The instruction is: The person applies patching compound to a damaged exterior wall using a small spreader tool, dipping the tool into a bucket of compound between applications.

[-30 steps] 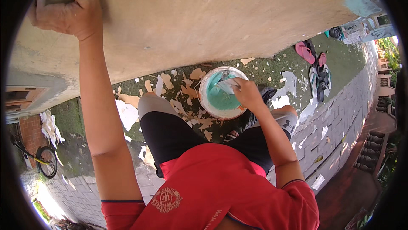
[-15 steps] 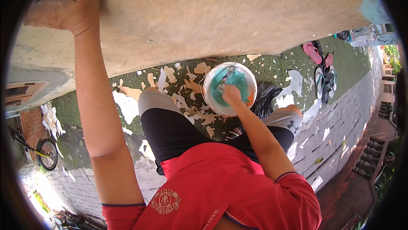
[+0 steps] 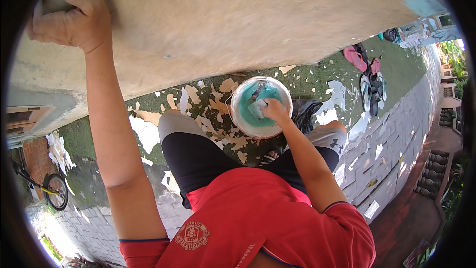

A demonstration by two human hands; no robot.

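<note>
A round white bucket [image 3: 235,114] stands on the ground between my knees, with teal liquid [image 3: 275,94] inside. Reaching into it, my right hand [image 3: 273,109] is closed on a pale, flat, teal-tinted piece [image 3: 257,108], whose exact kind I cannot make out. Its far end sits at the liquid or just in it. At the upper left, my left hand [image 3: 79,23] rests against the beige wall [image 3: 208,20], thumb and forefinger apart and nothing seen in it; the other fingers are partly hidden.
Peeled paint flakes [image 3: 146,133] litter the mossy ground along the wall. A black plastic bag [image 3: 305,113] lies right of the bucket. Several flip-flops [image 3: 366,92] are farther right, beside grey paving [image 3: 391,144]. A bicycle wheel [image 3: 56,191] shows at far left.
My right hand has turned and shifted in the bucket, so the pale piece shows more clearly. My left hand stays at the wall. The view has shifted slightly.
</note>
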